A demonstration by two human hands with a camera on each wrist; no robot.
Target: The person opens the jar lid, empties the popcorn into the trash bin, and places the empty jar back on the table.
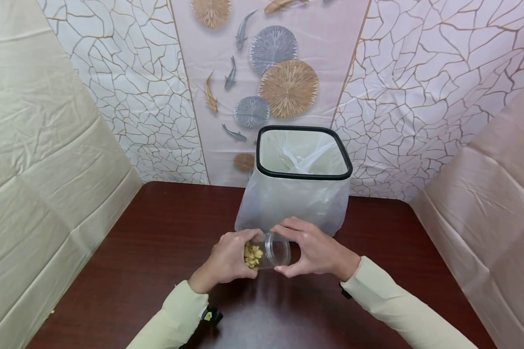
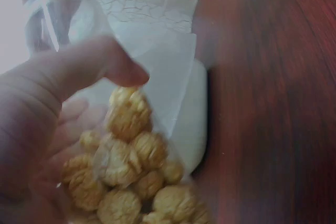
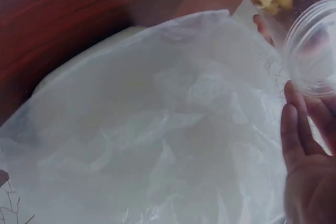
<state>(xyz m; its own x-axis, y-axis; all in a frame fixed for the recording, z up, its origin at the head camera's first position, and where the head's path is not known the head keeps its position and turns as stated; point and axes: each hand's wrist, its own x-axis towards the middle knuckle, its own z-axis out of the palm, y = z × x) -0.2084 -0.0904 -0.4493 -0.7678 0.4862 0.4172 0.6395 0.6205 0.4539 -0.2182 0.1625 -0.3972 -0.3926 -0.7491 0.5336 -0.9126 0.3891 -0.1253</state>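
A clear plastic jar (image 1: 264, 260) lies tipped on its side between the hands, above the table. Popcorn (image 1: 252, 254), golden and lumpy, fills its left part and shows large in the left wrist view. My left hand (image 1: 231, 257) grips the jar's body, thumb along the near side. At the right end, my right hand (image 1: 316, 249) holds the clear round end piece (image 3: 315, 45) between thumb and fingers. Whether that piece is a separate lid or the jar's rim, I cannot tell. Just behind the hands stands a bin (image 1: 292, 198) lined with a translucent bag.
The bin has a black rim (image 1: 303, 176), and its bag hangs over the outside. Everything stands on a dark red-brown table (image 1: 166, 242). Patterned cloth (image 1: 135, 72) hangs behind, with beige cloth (image 1: 48, 169) along the sides. A tiny yellowish crumb (image 1: 52, 311) lies at the left edge.
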